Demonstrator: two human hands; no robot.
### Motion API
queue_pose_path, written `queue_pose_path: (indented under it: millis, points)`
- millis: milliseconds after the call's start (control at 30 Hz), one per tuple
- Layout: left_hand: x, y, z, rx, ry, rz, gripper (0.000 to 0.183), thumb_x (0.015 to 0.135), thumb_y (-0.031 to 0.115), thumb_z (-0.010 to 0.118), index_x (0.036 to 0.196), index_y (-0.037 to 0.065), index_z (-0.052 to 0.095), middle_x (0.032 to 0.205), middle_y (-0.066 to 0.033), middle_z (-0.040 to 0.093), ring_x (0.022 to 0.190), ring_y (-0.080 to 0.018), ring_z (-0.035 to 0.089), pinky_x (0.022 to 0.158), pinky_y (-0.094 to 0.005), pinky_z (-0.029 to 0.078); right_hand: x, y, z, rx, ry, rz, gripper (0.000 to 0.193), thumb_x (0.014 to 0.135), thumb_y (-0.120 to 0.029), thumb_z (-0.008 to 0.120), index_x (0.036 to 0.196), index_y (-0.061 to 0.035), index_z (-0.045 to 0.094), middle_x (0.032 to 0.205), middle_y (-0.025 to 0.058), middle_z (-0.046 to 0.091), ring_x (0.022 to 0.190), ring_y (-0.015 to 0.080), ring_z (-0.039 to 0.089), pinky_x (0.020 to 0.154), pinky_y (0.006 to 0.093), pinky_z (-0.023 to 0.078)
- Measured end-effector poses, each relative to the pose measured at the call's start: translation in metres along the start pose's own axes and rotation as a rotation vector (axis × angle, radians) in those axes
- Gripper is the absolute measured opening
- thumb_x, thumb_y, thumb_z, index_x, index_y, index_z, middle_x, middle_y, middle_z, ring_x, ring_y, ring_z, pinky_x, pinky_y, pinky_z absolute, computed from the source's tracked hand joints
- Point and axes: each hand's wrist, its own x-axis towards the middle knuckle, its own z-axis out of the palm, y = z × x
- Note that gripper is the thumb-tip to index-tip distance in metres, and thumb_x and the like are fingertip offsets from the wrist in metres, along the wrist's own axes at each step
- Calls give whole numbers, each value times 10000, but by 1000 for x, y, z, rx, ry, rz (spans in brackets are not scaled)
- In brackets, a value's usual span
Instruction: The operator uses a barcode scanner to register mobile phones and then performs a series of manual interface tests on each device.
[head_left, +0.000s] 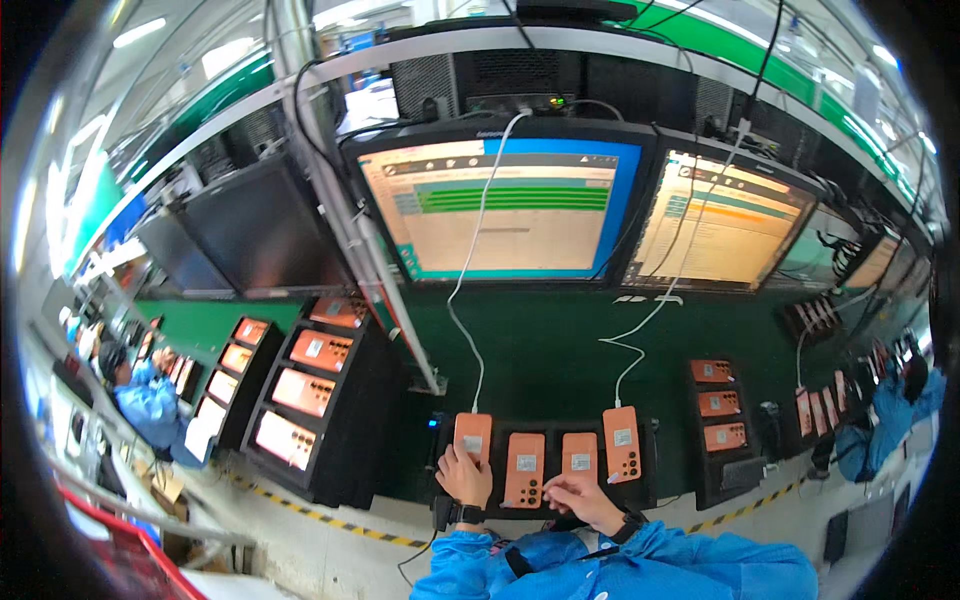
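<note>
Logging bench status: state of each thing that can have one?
Phone 1 (left end, nearest row): plugged in at top
Phone 2: unplugged at top
Phone 3: unplugged at top
Phone 4: plugged in at top
Left hand: on phone 1
Right hand: curled, by phone 2, contact unclear
Center monitor: lit
Right monitor: lit
Left monitors: dark

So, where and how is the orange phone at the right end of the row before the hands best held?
The orange phone is probably best gripped by its long side edges, mid-length, from the near side: it is flat, the white cable plugs into its far end, and dark lenses sit toward its near end.
</note>
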Motion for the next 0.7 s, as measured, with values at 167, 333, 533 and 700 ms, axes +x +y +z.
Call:
queue_pose_path:
  millis: [167,333,533,700]
  points:
    - [31,2,-12,-185,-168,-67,494,680,129,704,1137,101,519,1090,-164,599,974,-358,580,761,-467,429,42,-4,24,28,-51,6,222,952,-172,554,1109,-21,596,939,45,634,781,101,585,703,241,489]
    - [23,-7,-15,-636,-327,110,475,740,45,683,1183,13,515,928,-161,638,815,-251,642,733,-330,501,107,-6,38,-406,318,-364,375,909,-231,603,1220,-35,533,1121,125,596,990,257,594,850,371,467]
    - [-21,-10,-27,-983,-408,-141,350,905,-22,537,1255,-28,550,1253,-139,593,1077,-152,558,904,-266,443,136,11,70,-241,392,-772,250,983,-229,439,939,-32,587,918,139,591,876,289,580,775,369,452]
    - [-8,17,-43,-810,-420,-154,385,899,-40,510,1283,-42,519,1291,-129,570,1088,-178,569,933,-282,423,138,16,73,-168,489,-408,343,1014,-272,390,1029,19,570,859,92,622,804,206,605,752,311,470]
